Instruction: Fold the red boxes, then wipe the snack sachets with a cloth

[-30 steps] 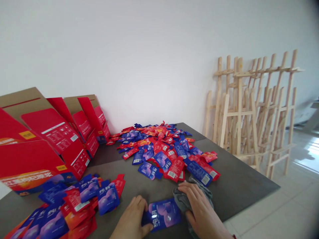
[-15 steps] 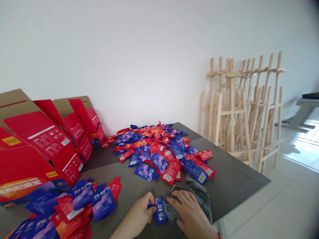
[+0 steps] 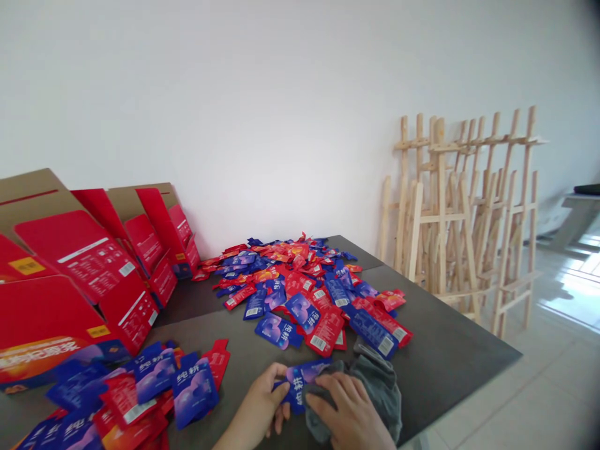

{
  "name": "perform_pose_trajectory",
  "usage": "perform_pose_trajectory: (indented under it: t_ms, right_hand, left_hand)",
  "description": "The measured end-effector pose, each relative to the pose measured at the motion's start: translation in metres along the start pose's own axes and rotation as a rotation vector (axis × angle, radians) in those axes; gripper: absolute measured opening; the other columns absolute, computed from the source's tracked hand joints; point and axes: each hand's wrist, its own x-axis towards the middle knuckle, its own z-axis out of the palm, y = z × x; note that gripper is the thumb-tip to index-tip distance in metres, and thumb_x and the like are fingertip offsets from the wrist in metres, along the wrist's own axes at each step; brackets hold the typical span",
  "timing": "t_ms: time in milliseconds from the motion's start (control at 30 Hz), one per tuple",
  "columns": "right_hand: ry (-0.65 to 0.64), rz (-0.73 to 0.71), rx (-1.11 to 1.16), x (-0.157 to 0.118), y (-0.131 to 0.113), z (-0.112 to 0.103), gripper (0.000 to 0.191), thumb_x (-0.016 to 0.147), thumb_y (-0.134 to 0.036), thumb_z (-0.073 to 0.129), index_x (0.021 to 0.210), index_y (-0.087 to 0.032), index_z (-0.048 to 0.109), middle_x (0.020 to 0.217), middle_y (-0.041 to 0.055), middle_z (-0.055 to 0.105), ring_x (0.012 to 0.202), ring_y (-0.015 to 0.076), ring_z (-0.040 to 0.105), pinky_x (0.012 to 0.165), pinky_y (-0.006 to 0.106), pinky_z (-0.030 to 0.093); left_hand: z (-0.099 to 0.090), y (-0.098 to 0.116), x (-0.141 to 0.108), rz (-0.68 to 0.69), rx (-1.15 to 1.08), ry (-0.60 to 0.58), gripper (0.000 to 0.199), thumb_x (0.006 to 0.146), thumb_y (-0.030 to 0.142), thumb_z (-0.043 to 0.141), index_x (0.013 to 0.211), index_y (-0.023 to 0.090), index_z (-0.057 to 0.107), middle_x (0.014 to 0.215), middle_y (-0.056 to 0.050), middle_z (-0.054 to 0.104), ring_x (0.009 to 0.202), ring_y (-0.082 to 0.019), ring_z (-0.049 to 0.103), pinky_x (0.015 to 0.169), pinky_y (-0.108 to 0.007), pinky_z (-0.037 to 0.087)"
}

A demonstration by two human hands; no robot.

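the left hand (image 3: 260, 406) pinches the near edge of a glossy blue foil pouch (image 3: 300, 381) with white characters reading 纯耕, held flat on the dark matte table (image 3: 450, 356) at its front edge, while the right hand (image 3: 349, 415) lies spread over a soft, crumpled grey cloth (image 3: 379, 387) pressed against the pouch's right side. just left lies a loose stack of blue and red sachets (image 3: 154, 381) bearing the same characters, and behind the hands a wide heap of flat pouches (image 3: 304, 281) shows white barcode labels. at far left lean red cardboard cartons (image 3: 89, 269) with brown insides, and pale wooden easels (image 3: 464, 212) stand against the white wall.
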Motion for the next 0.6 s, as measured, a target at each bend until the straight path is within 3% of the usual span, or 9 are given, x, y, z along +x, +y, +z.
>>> perform_pose_trajectory:
  t_ms: [100, 200, 333, 433, 500, 600]
  right_hand:
    - [-0.115, -0.041, 0.011, 0.006, -0.004, 0.006, 0.041, 0.083, -0.016, 0.056, 0.120, -0.037, 0.059, 0.126, -0.0003, 0.061, 0.110, 0.0247, 0.053, 0.092, 0.036, 0.040]
    - [-0.192, 0.132, 0.060, 0.004, 0.007, -0.002, 0.048, 0.078, -0.010, 0.055, 0.118, -0.034, 0.061, 0.130, 0.0004, 0.058, 0.118, 0.0264, 0.049, 0.097, 0.038, 0.038]
    - [-0.156, 0.345, 0.060, -0.001, 0.029, -0.019, 0.058, 0.068, -0.002, 0.050, 0.117, -0.028, 0.064, 0.130, 0.0034, 0.057, 0.120, 0.0273, 0.047, 0.101, 0.041, 0.035]
    - [-0.066, 0.443, 0.056, 0.001, 0.034, -0.028, 0.060, 0.068, -0.001, 0.046, 0.120, -0.025, 0.063, 0.129, 0.0061, 0.056, 0.119, 0.0267, 0.047, 0.102, 0.042, 0.036]
    - [-0.011, 0.463, 0.080, 0.003, 0.032, -0.033, 0.060, 0.069, -0.002, 0.045, 0.122, -0.024, 0.061, 0.130, 0.0063, 0.054, 0.120, 0.0260, 0.046, 0.103, 0.042, 0.035]
    - [0.033, 0.441, 0.135, 0.006, 0.027, -0.041, 0.060, 0.069, -0.003, 0.044, 0.124, -0.024, 0.058, 0.132, 0.0057, 0.052, 0.123, 0.0249, 0.044, 0.105, 0.041, 0.034]
  left_hand:
    - [0.000, -0.003, 0.000, 0.017, 0.027, -0.001, 0.050, 0.070, 0.066, 0.049, 0.092, 0.022, 0.043, 0.048, 0.009, 0.054, 0.029, -0.008, 0.042, 0.028, -0.016, 0.020]
    - [0.001, -0.004, -0.001, 0.019, 0.051, 0.009, 0.047, 0.072, 0.066, 0.047, 0.087, 0.022, 0.043, 0.050, 0.009, 0.054, 0.029, -0.007, 0.040, 0.028, -0.017, 0.021]
    - [0.000, 0.005, -0.008, 0.083, 0.156, 0.045, 0.034, 0.084, 0.055, 0.040, 0.090, 0.022, 0.046, 0.055, 0.007, 0.057, 0.034, -0.009, 0.045, 0.033, -0.019, 0.026]
    - [-0.004, 0.015, -0.020, 0.328, 0.469, 0.163, 0.021, 0.093, 0.038, 0.038, 0.092, 0.022, 0.053, 0.069, 0.002, 0.065, 0.053, -0.012, 0.060, 0.052, -0.022, 0.043]
    - [-0.007, 0.020, -0.027, 0.542, 0.730, 0.209, 0.020, 0.095, 0.028, 0.039, 0.095, 0.023, 0.058, 0.082, -0.001, 0.069, 0.071, -0.014, 0.066, 0.066, -0.023, 0.046]
    - [-0.009, 0.023, -0.034, 0.793, 1.057, 0.191, 0.023, 0.097, 0.022, 0.038, 0.103, 0.023, 0.061, 0.086, -0.002, 0.068, 0.073, -0.015, 0.064, 0.065, -0.024, 0.044]
